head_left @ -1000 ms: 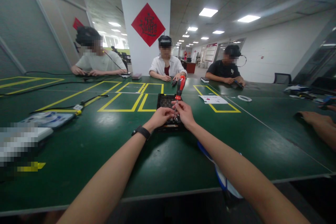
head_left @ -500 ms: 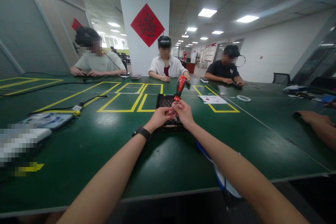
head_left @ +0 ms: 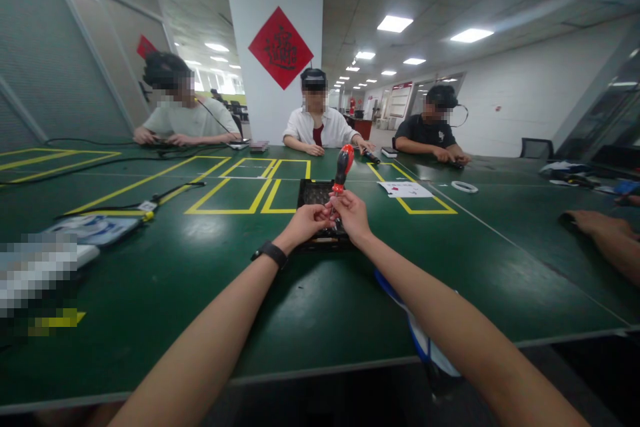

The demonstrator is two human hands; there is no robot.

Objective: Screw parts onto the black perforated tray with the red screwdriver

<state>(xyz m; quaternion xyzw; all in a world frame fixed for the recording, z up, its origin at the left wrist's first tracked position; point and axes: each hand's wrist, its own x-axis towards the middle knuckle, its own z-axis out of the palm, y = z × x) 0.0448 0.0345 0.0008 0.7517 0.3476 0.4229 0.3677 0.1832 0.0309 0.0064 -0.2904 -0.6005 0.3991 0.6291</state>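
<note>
Green table: hands hide screwdriver tip (tray contents unclear).

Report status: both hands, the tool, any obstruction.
Left hand and right hand both grip the red-and-black-handled screwdriver, handle uppermost, over the black tray. Nothing obstructing.
</note>
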